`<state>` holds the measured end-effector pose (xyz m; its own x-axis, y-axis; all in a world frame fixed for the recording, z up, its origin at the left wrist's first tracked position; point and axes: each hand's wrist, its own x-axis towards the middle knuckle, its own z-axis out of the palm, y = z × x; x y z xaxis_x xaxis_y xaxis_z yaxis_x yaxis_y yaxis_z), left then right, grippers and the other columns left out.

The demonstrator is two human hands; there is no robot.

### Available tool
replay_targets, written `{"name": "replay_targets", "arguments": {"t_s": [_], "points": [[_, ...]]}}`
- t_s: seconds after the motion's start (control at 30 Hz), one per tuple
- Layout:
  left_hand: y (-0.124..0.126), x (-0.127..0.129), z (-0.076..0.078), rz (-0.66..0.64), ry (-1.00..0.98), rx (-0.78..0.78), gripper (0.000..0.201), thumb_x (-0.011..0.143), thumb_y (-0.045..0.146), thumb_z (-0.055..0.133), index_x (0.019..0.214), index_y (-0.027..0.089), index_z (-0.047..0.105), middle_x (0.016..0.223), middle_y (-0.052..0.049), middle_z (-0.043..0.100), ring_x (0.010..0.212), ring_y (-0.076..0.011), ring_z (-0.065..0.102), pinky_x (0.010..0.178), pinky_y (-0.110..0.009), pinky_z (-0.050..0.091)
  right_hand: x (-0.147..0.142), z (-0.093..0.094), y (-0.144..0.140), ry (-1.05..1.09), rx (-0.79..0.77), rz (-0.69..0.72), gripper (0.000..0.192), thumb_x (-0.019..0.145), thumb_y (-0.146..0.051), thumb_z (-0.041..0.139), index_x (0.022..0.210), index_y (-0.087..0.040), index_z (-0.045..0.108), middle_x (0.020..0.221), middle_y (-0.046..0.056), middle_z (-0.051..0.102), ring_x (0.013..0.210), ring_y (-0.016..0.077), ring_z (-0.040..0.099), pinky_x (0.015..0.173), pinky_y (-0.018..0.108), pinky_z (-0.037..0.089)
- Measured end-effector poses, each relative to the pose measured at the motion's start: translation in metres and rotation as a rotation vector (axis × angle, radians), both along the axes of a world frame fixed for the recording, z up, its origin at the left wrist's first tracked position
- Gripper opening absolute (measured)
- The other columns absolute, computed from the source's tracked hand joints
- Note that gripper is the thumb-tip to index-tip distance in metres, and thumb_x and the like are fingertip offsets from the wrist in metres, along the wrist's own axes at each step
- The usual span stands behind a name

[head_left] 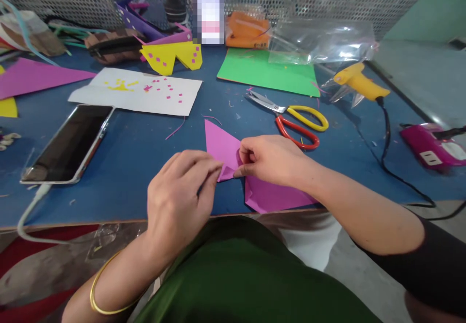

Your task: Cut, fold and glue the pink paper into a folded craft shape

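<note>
A small piece of pink craft foam or paper (219, 142), pointed at its top left, is pinched along its lower edge by both hands. My left hand (182, 192) is closed on the bottom left corner, thumb against the fingers. From the other side my right hand (271, 160) grips the lower right edge, its fingers curled. A narrow fold shows between the fingertips. Under my right wrist lies a larger pink sheet (280, 197) with a bent corner. Scissors (289, 114) with one yellow and one red handle lie half open beyond my right hand.
On the blue table (145, 133) are a charging phone (69, 143), a white sheet (138, 92) with small cut bits, a yellow butterfly-shaped cutout (173, 57) and a green sheet (271, 70). A yellow glue gun (362, 81) and its cord lie right, near a pink power socket (433, 143).
</note>
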<state>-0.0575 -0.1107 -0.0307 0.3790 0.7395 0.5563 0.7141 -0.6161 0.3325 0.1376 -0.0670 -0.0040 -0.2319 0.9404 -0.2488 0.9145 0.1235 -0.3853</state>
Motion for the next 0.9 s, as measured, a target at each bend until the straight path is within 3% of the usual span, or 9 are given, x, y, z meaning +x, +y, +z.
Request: {"name": "replay_targets", "arguments": {"t_s": [0.13, 0.23, 0.57, 0.73, 0.9], "points": [[-0.014, -0.007, -0.005, -0.132, 0.234, 0.195, 0.017, 0.094, 0.021, 0.062, 0.109, 0.016, 0.070, 0.102, -0.005, 0.076, 0.095, -0.0234, 0.067, 0.082, -0.037, 0.048, 0.000, -0.003, -0.001, 0.007, 0.007, -0.007, 0.024, 0.074, -0.044, 0.081, 0.072, -0.026, 0.065, 0.067, -0.006, 0.065, 0.062, 0.0129, 0.053, 0.055, 0.028, 0.030], [-0.018, -0.008, -0.008, -0.133, 0.333, 0.233, 0.025, 0.096, 0.026, 0.061, 0.114, 0.012, 0.069, 0.106, -0.007, 0.076, 0.098, -0.0250, 0.067, 0.085, -0.040, 0.046, 0.000, -0.004, -0.001, -0.003, 0.016, -0.005, 0.023, 0.074, -0.043, 0.081, 0.074, -0.025, 0.066, 0.069, -0.006, 0.066, 0.063, 0.0133, 0.054, 0.056, 0.028, 0.031], [-0.025, -0.010, -0.014, -0.132, 0.472, 0.275, 0.043, 0.100, 0.033, 0.049, 0.126, 0.002, 0.064, 0.119, -0.014, 0.072, 0.107, -0.0293, 0.064, 0.088, -0.042, 0.043, 0.000, -0.003, -0.003, 0.027, 0.030, -0.023, 0.023, 0.073, -0.042, 0.081, 0.073, -0.025, 0.066, 0.068, -0.006, 0.067, 0.064, 0.0128, 0.056, 0.056, 0.027, 0.031], [-0.024, -0.013, -0.015, -0.135, 0.460, 0.360, 0.040, 0.099, 0.034, 0.053, 0.120, 0.003, 0.067, 0.114, -0.011, 0.075, 0.103, -0.0277, 0.066, 0.086, -0.042, 0.043, 0.000, -0.004, -0.004, 0.037, 0.043, -0.023, 0.021, 0.074, -0.041, 0.081, 0.076, -0.025, 0.067, 0.074, -0.005, 0.069, 0.066, 0.0129, 0.057, 0.057, 0.027, 0.032], [-0.017, -0.011, -0.010, -0.187, 0.411, 0.312, 0.036, 0.097, 0.032, 0.053, 0.111, 0.004, 0.070, 0.104, -0.011, 0.076, 0.094, -0.0265, 0.068, 0.083, -0.041, 0.044, 0.001, -0.005, -0.003, 0.038, 0.036, -0.019, 0.021, 0.073, -0.041, 0.081, 0.075, -0.025, 0.067, 0.073, -0.005, 0.068, 0.067, 0.0135, 0.057, 0.057, 0.027, 0.032]]}}
